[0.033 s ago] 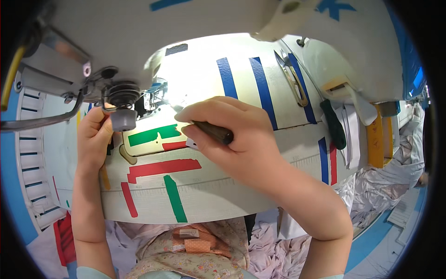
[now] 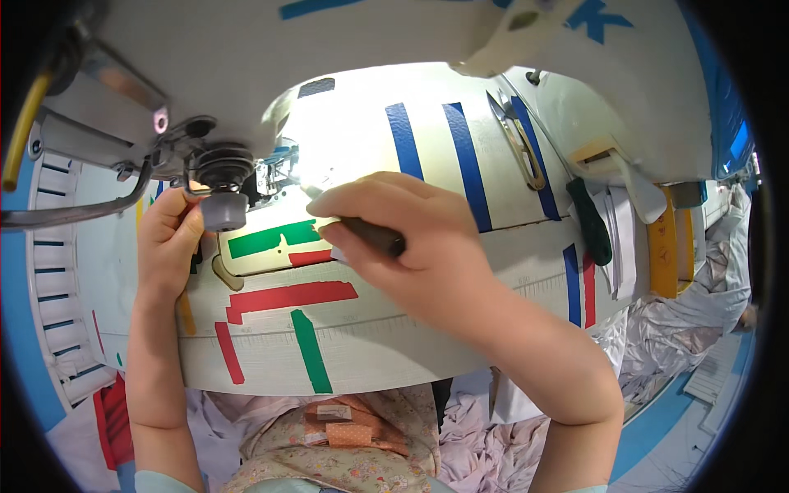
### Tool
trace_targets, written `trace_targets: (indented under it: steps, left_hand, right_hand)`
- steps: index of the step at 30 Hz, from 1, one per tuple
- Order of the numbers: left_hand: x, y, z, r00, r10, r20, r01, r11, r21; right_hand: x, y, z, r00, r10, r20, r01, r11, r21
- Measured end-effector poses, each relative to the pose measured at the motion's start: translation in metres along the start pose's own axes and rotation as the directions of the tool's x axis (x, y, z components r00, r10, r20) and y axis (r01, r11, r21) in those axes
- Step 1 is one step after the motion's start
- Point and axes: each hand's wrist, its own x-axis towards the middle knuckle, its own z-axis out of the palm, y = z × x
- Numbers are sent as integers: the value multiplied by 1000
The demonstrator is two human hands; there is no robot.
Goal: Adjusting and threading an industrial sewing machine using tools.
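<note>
A white sewing machine (image 2: pixel 386 49) arches over the work bed, its grey round knob (image 2: pixel 223 212) hanging at the left. Beside that knob is my left hand (image 2: pixel 171 238), its fingers bent and thumb pressed in; whatever they grip is hidden. My right hand (image 2: pixel 411 222) is closed around a tool with a dark rounded handle (image 2: pixel 376 237). The handle's butt sticks out toward my palm, while the working end is hidden by my fingers and glare. Both hands are close to the brightly lit needle area (image 2: pixel 283 164). Below it lies a plate with green tape (image 2: pixel 271 240).
Metal thread snips (image 2: pixel 522 148) lie on the bed at the right, by blue tape strips (image 2: pixel 464 160). Further right are a green-handled screwdriver (image 2: pixel 590 222), white papers (image 2: pixel 622 246) and a yellow box (image 2: pixel 666 246). Crumpled pale fabric (image 2: pixel 493 427) hangs below the table edge.
The dark handle has shifted slightly left within my right hand's grip. My left hand stays nearly still. The machine head appears slightly lower and further right in view.
</note>
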Motion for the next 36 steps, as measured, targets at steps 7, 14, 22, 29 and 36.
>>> trace_targets:
  steps: [7,14,22,29,36]
  left_hand:
    - [-1,1,-5,998,47,46,-46,999,-23]
    - [-1,-7,-4,1000,23,11,-22,998,-50]
    - [-6,-3,-2,999,-43,0,43,997,-61]
    - [1,-4,-8,993,101,55,-95,990,-100]
    - [1,-16,-14,998,60,-10,-60,997,49]
  right_hand:
    - [0,-9,7,983,-182,12,181,962,-203]
    - [7,-10,10,992,-122,42,128,977,-171]
    - [0,-14,14,974,-215,77,227,949,-218]
    - [4,-15,12,971,-218,97,236,939,-250]
    - [4,-24,-17,972,157,-174,-128,978,167]
